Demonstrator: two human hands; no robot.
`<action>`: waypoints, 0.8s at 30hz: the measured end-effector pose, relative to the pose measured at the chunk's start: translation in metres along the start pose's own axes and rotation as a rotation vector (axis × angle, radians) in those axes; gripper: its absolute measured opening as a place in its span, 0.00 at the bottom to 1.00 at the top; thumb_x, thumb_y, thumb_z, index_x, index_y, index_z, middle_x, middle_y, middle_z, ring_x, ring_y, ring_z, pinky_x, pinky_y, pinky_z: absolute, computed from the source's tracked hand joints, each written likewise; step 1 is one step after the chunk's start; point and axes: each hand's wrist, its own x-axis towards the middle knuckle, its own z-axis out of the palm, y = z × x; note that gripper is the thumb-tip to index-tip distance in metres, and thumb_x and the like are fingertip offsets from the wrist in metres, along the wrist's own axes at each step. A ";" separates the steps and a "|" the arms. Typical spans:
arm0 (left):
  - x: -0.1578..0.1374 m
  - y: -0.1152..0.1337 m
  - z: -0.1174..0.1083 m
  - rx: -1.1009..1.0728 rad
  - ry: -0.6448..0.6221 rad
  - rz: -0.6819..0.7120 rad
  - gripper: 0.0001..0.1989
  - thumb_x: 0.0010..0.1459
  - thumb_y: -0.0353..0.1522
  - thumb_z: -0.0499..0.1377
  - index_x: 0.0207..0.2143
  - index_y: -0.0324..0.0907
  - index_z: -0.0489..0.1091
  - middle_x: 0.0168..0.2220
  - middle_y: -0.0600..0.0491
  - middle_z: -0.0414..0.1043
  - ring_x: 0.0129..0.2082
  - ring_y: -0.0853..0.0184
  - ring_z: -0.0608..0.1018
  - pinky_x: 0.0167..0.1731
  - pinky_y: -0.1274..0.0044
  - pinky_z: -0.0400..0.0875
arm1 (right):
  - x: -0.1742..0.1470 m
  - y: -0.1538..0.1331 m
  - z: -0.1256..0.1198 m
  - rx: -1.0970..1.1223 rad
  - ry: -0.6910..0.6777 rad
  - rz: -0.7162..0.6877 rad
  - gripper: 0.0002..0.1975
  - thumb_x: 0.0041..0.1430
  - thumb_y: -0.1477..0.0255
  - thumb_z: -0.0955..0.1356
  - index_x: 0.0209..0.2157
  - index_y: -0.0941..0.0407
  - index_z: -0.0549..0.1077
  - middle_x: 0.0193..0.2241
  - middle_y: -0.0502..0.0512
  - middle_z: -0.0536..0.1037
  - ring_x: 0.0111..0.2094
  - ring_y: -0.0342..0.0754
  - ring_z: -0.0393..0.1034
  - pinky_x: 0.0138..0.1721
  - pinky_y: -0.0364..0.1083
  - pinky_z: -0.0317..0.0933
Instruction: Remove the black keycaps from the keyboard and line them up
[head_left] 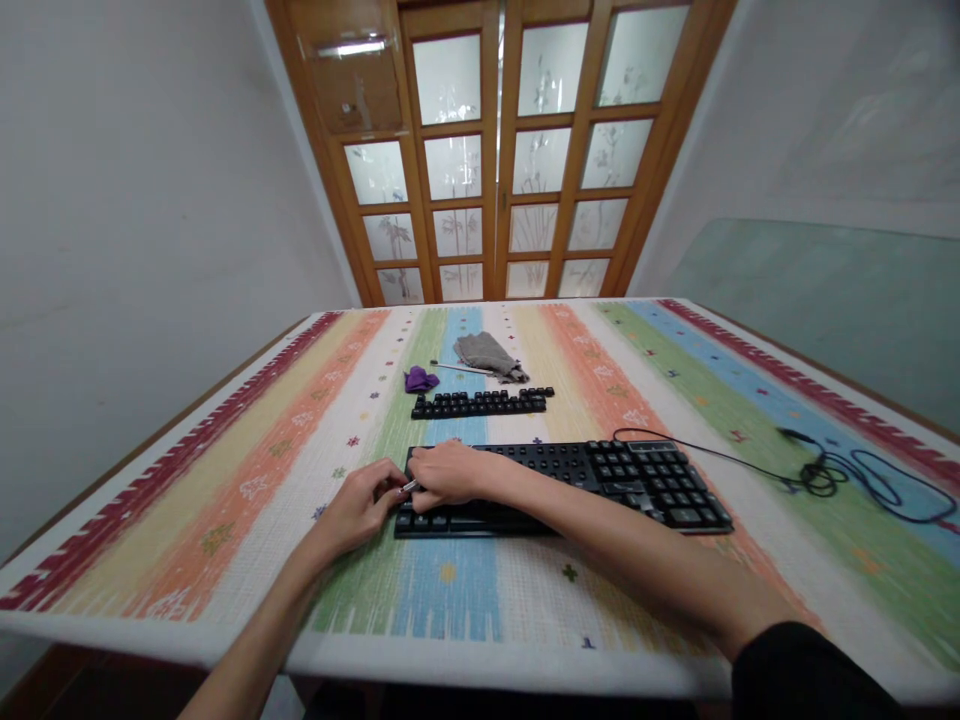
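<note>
A black keyboard [652, 488] lies on the striped tablecloth; its number pad has keycaps, while much of its main block shows bare switches. My right hand [450, 474] reaches across to the keyboard's left end, closed round a small silvery tool [411, 486] whose exact kind I cannot make out. Against the left edge of the keyboard, my left hand [367, 503] is closed, thumb and forefinger pinched close to the tool's tip. Whatever sits between those fingers is hidden. Loose black keycaps [480, 404] stand in rows behind the keyboard.
Beyond the keycaps lie a purple cloth [421, 379], a grey cloth [489, 354] and a thin brush-like stick [461, 368]. The keyboard's black cable [821, 475] runs to the right and coils there. Wooden glazed doors [495, 150] stand past the table's far edge.
</note>
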 end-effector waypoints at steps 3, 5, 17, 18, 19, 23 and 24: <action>0.000 0.000 0.000 0.007 0.000 -0.003 0.08 0.58 0.35 0.55 0.30 0.41 0.70 0.25 0.53 0.73 0.25 0.67 0.73 0.27 0.77 0.66 | -0.002 0.001 0.001 -0.004 0.020 -0.012 0.18 0.61 0.63 0.64 0.41 0.64 0.74 0.41 0.68 0.78 0.38 0.58 0.77 0.33 0.49 0.69; -0.001 -0.001 0.001 -0.001 0.012 0.004 0.08 0.58 0.35 0.55 0.30 0.41 0.71 0.26 0.53 0.74 0.25 0.67 0.74 0.28 0.77 0.67 | -0.004 0.001 0.002 -0.004 0.029 -0.013 0.17 0.62 0.63 0.64 0.40 0.63 0.73 0.41 0.66 0.78 0.37 0.57 0.76 0.32 0.48 0.68; 0.028 -0.014 -0.016 -0.005 0.220 -0.035 0.14 0.57 0.42 0.57 0.34 0.41 0.74 0.32 0.50 0.78 0.30 0.64 0.78 0.35 0.73 0.73 | -0.021 0.012 -0.020 0.010 0.265 0.135 0.15 0.63 0.65 0.64 0.45 0.60 0.72 0.43 0.62 0.76 0.38 0.52 0.73 0.34 0.46 0.62; 0.035 -0.017 -0.017 0.019 0.237 -0.042 0.14 0.57 0.42 0.57 0.34 0.41 0.74 0.33 0.49 0.78 0.30 0.64 0.77 0.34 0.73 0.73 | -0.023 0.014 -0.022 0.013 0.267 0.155 0.14 0.63 0.66 0.64 0.45 0.59 0.73 0.43 0.62 0.75 0.38 0.52 0.73 0.34 0.45 0.61; 0.042 -0.020 -0.016 0.041 0.253 -0.049 0.14 0.56 0.42 0.57 0.33 0.40 0.74 0.32 0.49 0.78 0.29 0.64 0.77 0.34 0.73 0.72 | -0.025 0.015 -0.023 0.022 0.272 0.175 0.13 0.63 0.67 0.64 0.45 0.59 0.73 0.43 0.62 0.75 0.38 0.52 0.72 0.35 0.45 0.61; 0.065 -0.034 -0.008 0.140 0.250 -0.080 0.13 0.54 0.40 0.58 0.32 0.40 0.75 0.31 0.48 0.78 0.29 0.62 0.77 0.33 0.72 0.71 | -0.034 0.020 -0.027 0.104 0.350 0.216 0.11 0.63 0.69 0.65 0.42 0.60 0.74 0.40 0.60 0.75 0.38 0.50 0.71 0.38 0.46 0.60; 0.068 -0.037 -0.005 0.163 0.243 -0.087 0.12 0.54 0.39 0.58 0.32 0.40 0.75 0.31 0.48 0.78 0.30 0.62 0.77 0.34 0.72 0.71 | -0.038 0.021 -0.029 0.129 0.374 0.214 0.10 0.62 0.70 0.65 0.41 0.60 0.74 0.40 0.60 0.75 0.38 0.50 0.70 0.39 0.46 0.59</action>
